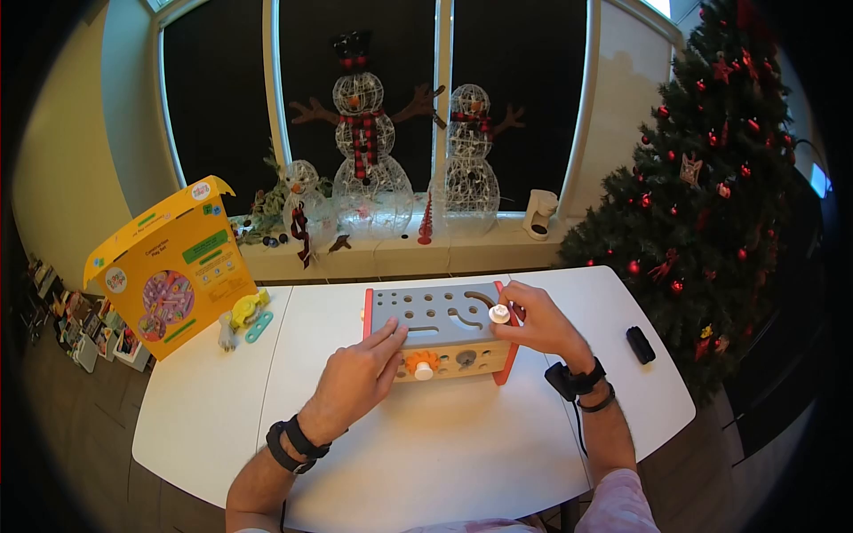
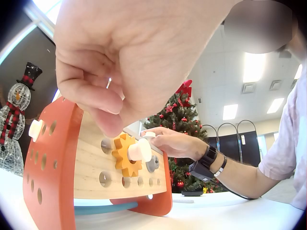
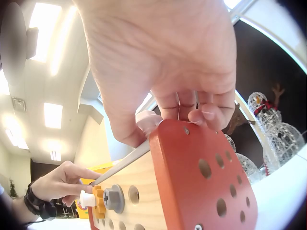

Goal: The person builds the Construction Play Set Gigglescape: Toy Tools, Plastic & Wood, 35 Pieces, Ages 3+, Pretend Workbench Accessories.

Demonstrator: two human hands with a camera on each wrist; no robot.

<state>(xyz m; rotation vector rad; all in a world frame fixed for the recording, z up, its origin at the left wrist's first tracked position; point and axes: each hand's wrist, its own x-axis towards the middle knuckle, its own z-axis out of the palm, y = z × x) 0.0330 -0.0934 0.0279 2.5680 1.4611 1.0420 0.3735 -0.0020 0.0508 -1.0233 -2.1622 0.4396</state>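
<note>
A toy workbench (image 1: 444, 338) with a grey holed top, wooden front and red end panels stands on the table. My left hand (image 1: 355, 373) rests on its left front top edge, fingers laid over the grey top. At the top's right end my right hand (image 1: 544, 327) pinches a white toy screw (image 1: 499, 314) between thumb and finger, its head up. The right wrist view shows this screw (image 3: 147, 122) beside the red panel (image 3: 192, 177). On the front are an orange gear (image 2: 122, 154) with a white screw (image 2: 140, 150) through it and a grey bolt (image 3: 114, 198).
A yellow play set box (image 1: 195, 258) stands at the table's left, with yellow and teal toy pieces (image 1: 258, 327) next to it. A black object (image 1: 640, 346) lies at the right. Behind are wire snowmen (image 1: 369, 191) on a sill and a decorated tree (image 1: 693, 178).
</note>
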